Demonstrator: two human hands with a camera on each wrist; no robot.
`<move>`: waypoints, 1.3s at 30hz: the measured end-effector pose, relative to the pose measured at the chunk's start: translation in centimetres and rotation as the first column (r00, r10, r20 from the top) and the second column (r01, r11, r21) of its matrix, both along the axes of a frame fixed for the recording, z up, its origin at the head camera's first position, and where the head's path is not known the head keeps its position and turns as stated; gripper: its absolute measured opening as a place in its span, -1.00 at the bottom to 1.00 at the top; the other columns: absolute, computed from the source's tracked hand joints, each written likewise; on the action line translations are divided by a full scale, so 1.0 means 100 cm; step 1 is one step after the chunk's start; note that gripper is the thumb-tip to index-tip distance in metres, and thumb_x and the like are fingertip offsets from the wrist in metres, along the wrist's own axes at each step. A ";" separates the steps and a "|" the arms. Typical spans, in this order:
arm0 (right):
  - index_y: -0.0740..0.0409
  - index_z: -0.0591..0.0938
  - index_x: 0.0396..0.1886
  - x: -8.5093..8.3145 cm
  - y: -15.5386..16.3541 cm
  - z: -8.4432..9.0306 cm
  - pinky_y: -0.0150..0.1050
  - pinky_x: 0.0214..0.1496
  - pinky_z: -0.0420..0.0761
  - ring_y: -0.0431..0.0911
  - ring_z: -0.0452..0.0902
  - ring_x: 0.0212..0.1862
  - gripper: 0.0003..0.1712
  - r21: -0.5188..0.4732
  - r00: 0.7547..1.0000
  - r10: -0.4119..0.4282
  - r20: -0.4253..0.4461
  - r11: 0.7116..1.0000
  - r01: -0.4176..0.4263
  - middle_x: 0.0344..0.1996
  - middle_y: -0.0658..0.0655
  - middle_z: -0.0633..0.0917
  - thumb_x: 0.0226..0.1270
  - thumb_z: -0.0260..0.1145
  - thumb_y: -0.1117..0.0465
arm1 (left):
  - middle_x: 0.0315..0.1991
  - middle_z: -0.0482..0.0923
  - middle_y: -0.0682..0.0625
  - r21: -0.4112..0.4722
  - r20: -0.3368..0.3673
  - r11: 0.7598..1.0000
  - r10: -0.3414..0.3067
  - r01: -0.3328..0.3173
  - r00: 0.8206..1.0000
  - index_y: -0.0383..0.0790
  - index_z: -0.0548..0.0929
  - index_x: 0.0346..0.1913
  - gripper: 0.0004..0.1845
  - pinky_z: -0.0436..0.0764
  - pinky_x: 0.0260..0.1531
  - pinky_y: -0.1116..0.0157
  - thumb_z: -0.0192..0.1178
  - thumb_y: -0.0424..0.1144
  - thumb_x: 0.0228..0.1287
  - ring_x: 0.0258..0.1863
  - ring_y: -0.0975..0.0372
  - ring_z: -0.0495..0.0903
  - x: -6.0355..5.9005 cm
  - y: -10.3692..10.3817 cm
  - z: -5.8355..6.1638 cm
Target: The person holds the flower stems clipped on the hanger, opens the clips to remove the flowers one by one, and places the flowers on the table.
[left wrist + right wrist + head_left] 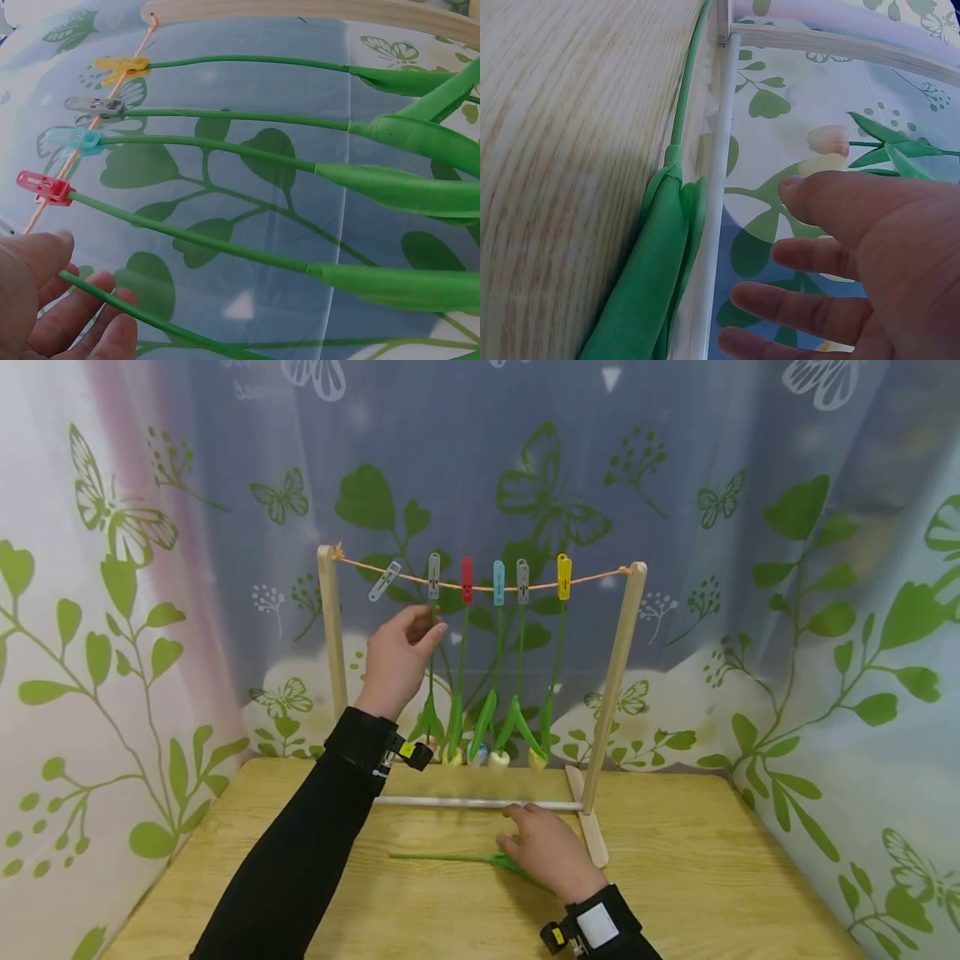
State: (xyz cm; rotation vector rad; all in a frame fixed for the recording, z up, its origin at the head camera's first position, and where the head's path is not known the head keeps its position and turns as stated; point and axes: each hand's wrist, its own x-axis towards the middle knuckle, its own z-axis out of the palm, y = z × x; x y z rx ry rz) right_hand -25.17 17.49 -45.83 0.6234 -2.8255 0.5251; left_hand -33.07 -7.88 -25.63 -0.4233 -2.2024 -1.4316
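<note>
My left hand (pixel 396 660) is raised at the stem of the leftmost hanging tulip (pixel 428 720), just below its grey clothespin (pixel 433 577). In the left wrist view the green stem (pixel 180 330) runs across my fingers, with the thumb apart from them. Low over the tabletop, my right hand (pixel 551 852) hovers with spread fingers and holds nothing. An artificial tulip (pixel 442 857) lies on the table under it; its green leaves (pixel 649 270) show beside the hand in the right wrist view, but its bloom is hidden.
An orange string (pixel 592 578) spans a wooden frame (pixel 617 685). Other tulips hang upside down from red (pixel 467 581), blue (pixel 498 583), grey (pixel 522 582) and yellow (pixel 564 578) clothespins. A pale clothespin (pixel 385 582) without a flower tilts at the left. A white rod (pixel 480 802) crosses the base.
</note>
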 end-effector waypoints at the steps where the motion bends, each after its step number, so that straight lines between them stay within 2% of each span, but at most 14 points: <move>1: 0.24 0.75 0.25 0.000 0.000 -0.001 0.10 0.01 0.89 0.11 0.84 -0.05 -0.54 0.003 1.000 -0.001 -0.001 1.000 0.001 0.05 0.30 0.84 0.52 0.51 0.06 | 0.41 0.67 -0.11 0.001 -0.003 1.000 0.007 -0.007 1.000 -0.03 0.55 0.56 -0.50 0.73 0.38 0.10 0.22 -0.02 0.72 0.39 0.02 0.66 0.000 0.000 0.000; 6: 0.22 0.76 0.24 0.001 -0.001 -0.002 0.12 0.02 0.89 0.13 0.84 -0.04 -0.55 0.010 1.000 -0.013 0.011 1.000 0.013 0.05 0.29 0.84 0.52 0.51 0.06 | 0.22 0.78 -0.16 0.025 -0.020 0.999 0.027 -0.026 0.999 -0.06 0.60 0.52 -0.56 0.78 0.24 -0.01 0.22 -0.09 0.73 0.23 -0.02 0.75 0.001 0.004 0.000; 9: 0.21 0.76 0.24 0.000 -0.001 0.000 0.13 0.07 0.88 0.14 0.84 0.00 -0.55 0.014 1.000 -0.021 0.018 1.000 0.020 0.09 0.29 0.83 0.52 0.51 0.04 | 0.16 0.81 -0.14 0.037 -0.024 0.999 0.020 -0.019 1.000 -0.07 0.58 0.53 -0.57 0.78 0.25 0.00 0.19 -0.14 0.74 0.19 0.00 0.78 0.000 0.006 0.000; 15: 0.21 0.76 0.27 -0.001 0.000 0.004 0.16 0.11 0.87 0.16 0.83 0.05 -0.53 -0.007 0.999 -0.022 0.043 1.000 0.022 0.14 0.30 0.83 0.52 0.52 0.04 | 0.14 0.82 -0.08 0.026 -0.010 1.000 0.012 -0.012 1.000 -0.02 0.54 0.55 -0.57 0.79 0.26 0.08 0.14 -0.16 0.76 0.18 0.04 0.79 -0.004 0.006 -0.001; 22: 0.21 0.75 0.29 0.000 -0.002 0.008 0.12 0.05 0.88 0.12 0.83 0.01 -0.52 0.001 0.999 0.008 0.036 1.000 -0.008 0.11 0.27 0.83 0.53 0.51 0.06 | 0.14 0.78 -0.07 0.041 0.007 0.999 -0.023 0.022 1.000 -0.03 0.53 0.53 -0.59 0.78 0.21 0.21 0.13 -0.17 0.77 0.16 0.01 0.78 -0.005 0.006 -0.003; 25: 0.22 0.75 0.27 0.003 0.000 0.014 0.13 0.04 0.88 0.14 0.83 0.03 -0.54 -0.006 0.999 0.015 0.030 1.000 -0.015 0.10 0.27 0.83 0.52 0.52 0.08 | 0.12 0.79 -0.10 0.047 0.012 0.998 -0.040 0.040 0.999 -0.07 0.56 0.50 -0.61 0.81 0.19 0.19 0.14 -0.19 0.76 0.13 -0.01 0.79 -0.004 0.006 -0.004; 29: 0.21 0.75 0.26 0.003 0.005 0.036 0.10 -0.02 0.89 0.16 0.83 0.03 -0.56 0.029 1.000 0.012 -0.021 1.000 -0.012 0.07 0.27 0.84 0.52 0.52 0.10 | 0.13 0.78 -0.12 0.054 0.008 0.997 -0.047 0.047 0.999 -0.11 0.59 0.48 -0.62 0.83 0.21 0.13 0.16 -0.20 0.75 0.08 0.02 0.81 -0.004 0.007 -0.006; 30: 0.20 0.75 0.27 0.002 0.007 0.045 0.07 -0.11 0.87 0.15 0.84 -0.07 -0.56 0.044 0.999 0.011 -0.037 0.999 -0.009 -0.05 0.26 0.86 0.53 0.52 0.10 | 0.15 0.77 -0.13 0.061 0.004 0.997 -0.046 0.046 0.999 -0.12 0.60 0.48 -0.62 0.83 0.22 0.10 0.16 -0.20 0.75 0.08 0.02 0.80 -0.004 0.007 -0.007; 35: 0.19 0.75 0.26 -0.009 0.011 0.092 -0.16 -0.42 0.71 -0.02 0.72 -0.40 -0.56 0.143 0.984 0.018 -0.179 0.990 0.008 -0.20 0.22 0.83 0.54 0.52 0.06 | 0.23 0.71 -0.15 0.086 -0.015 0.996 -0.037 0.038 0.999 -0.17 0.62 0.46 -0.62 0.84 0.21 0.06 0.19 -0.23 0.73 0.07 0.01 0.79 -0.006 0.006 -0.007; 39: 0.21 0.74 0.28 -0.014 0.016 0.125 -0.22 -0.37 0.74 -0.07 0.72 -0.35 -0.53 0.221 0.967 0.037 -0.252 0.975 0.020 -0.11 0.20 0.83 0.55 0.51 0.03 | 0.23 0.71 -0.14 0.083 -0.020 0.996 -0.031 0.032 0.999 -0.16 0.63 0.45 -0.63 0.84 0.19 0.12 0.20 -0.24 0.72 0.07 0.01 0.79 -0.006 0.005 -0.007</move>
